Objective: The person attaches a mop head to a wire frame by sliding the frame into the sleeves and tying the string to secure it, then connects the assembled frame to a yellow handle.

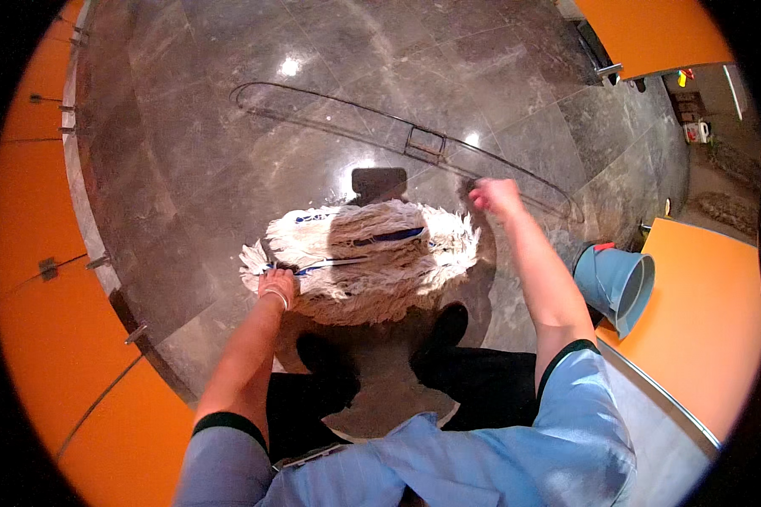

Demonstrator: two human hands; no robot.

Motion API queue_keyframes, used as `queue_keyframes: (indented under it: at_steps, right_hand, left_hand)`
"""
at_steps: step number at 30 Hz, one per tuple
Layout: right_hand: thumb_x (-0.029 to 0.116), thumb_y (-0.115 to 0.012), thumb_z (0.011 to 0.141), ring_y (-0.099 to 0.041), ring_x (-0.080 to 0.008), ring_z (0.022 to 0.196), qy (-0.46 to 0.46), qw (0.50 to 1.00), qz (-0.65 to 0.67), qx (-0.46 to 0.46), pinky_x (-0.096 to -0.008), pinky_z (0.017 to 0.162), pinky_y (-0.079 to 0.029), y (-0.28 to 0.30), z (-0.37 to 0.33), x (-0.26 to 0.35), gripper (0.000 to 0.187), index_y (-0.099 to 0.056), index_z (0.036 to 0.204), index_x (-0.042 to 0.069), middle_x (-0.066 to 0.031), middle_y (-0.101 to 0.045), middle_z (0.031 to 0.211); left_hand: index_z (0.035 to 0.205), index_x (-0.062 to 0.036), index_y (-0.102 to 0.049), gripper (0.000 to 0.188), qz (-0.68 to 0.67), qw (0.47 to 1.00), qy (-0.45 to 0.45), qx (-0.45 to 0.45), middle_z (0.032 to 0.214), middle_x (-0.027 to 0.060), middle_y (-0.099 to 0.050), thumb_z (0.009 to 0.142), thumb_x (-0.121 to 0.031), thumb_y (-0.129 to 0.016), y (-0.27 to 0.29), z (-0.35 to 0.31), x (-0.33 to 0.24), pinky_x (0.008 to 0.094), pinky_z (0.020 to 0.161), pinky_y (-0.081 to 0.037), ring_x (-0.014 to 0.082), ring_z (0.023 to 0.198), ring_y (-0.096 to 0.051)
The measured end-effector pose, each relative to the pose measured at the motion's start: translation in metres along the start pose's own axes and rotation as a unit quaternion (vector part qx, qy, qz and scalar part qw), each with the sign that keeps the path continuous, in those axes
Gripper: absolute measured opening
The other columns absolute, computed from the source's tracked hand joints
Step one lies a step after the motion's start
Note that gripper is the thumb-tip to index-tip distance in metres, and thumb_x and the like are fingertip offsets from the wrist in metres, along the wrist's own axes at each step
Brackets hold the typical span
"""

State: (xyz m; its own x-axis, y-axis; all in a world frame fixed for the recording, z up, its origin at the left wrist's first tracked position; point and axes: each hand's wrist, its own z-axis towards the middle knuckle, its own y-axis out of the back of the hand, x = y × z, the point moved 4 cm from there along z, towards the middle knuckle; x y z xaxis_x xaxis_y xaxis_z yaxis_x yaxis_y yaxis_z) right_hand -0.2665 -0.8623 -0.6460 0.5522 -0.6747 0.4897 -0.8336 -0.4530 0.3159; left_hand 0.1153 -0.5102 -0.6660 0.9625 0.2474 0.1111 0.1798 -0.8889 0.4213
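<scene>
A shaggy off-white dust mop head (372, 287) with blue strips lies spread on the floor in front of my feet. My left hand (277, 285) is at its left end, fingers curled onto the strands beside a blue-edged strip. Above and apart from the mop's right end, my right hand (496, 198) is raised with its fingers drawn together; what they hold, if anything, is hidden. Beyond the mop head, a long thin wire mop frame (347, 99) with a small rectangular bracket at its middle lies slanted across the floor.
A blue bucket (604, 283) sits tilted at the right, by an orange panel (710, 296). Orange cabinet fronts (34, 211) with handles curve along the left. Another orange panel (659, 34) stands at the far right, near a white container (696, 133). The floor (186, 152) is grey tile.
</scene>
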Motion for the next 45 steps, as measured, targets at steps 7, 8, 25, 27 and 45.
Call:
queue_keyframes:
  at_steps: [7,8,25,27,45]
  right_hand:
    - [0.042,-0.078,0.066,-0.048,-0.0346,0.118,0.342,0.715,-0.607,0.056,-0.0433,0.096,-0.042,-0.162,-0.036,-0.019,0.103,-0.021,0.145,0.007,-0.0202,-0.046,0.133]
    - [0.047,-0.077,0.065,-0.049,-0.038,0.116,0.321,0.69,-0.644,0.071,-0.0448,0.095,-0.042,-0.173,-0.042,-0.025,0.108,-0.017,0.146,0.007,-0.0208,-0.045,0.132]
    - [0.042,-0.062,0.085,-0.059,-0.0118,0.051,-0.09,0.953,-0.126,0.262,-0.023,0.046,-0.048,-0.042,0.014,0.011,0.036,-0.061,0.087,0.007,-0.0053,-0.065,0.071]
    - [0.042,-0.062,0.085,-0.063,-0.0187,0.059,-0.152,0.92,-0.211,0.292,-0.0284,0.053,-0.052,-0.036,0.034,-0.019,0.039,-0.061,0.081,0.004,-0.0094,-0.065,0.072]
    - [0.018,-0.063,0.073,-0.06,-0.0362,0.099,0.234,0.745,-0.623,-0.04,-0.0436,0.083,-0.049,-0.046,0.014,0.035,0.051,-0.048,0.121,0.008,-0.0186,-0.061,0.109]
  left_hand:
    - [0.128,-0.0139,-0.05,0.057,0.058,0.995,-0.056,0.063,0.136,0.0084,-0.048,0.076,-0.03,-0.066,-0.001,0.04,-0.042,0.0469,0.101,-0.038,0.0293,0.125,-0.045]
    - [0.126,-0.0127,-0.053,0.056,0.06,0.989,-0.079,0.108,0.132,0.0095,-0.052,0.074,-0.029,-0.066,0.01,0.035,-0.04,0.0464,0.098,-0.042,0.0293,0.122,-0.049]
    - [0.107,-0.0097,-0.068,0.047,-0.026,0.988,0.079,0.129,0.108,0.0105,-0.066,0.066,-0.034,-0.067,-0.041,-0.042,0.204,0.0357,0.082,-0.051,0.0249,0.1,-0.064]
    - [0.11,-0.0105,-0.067,0.046,-0.115,0.975,0.176,0.072,0.112,0.0077,-0.066,0.067,-0.028,-0.068,-0.033,-0.053,0.195,0.0372,0.082,-0.051,0.0241,0.102,-0.063]
    - [0.099,-0.011,-0.065,0.035,-0.252,0.896,0.108,-0.35,0.103,0.0169,-0.06,0.066,-0.002,-0.06,0.017,-0.064,0.219,0.0418,0.083,-0.047,0.0378,0.099,-0.055]
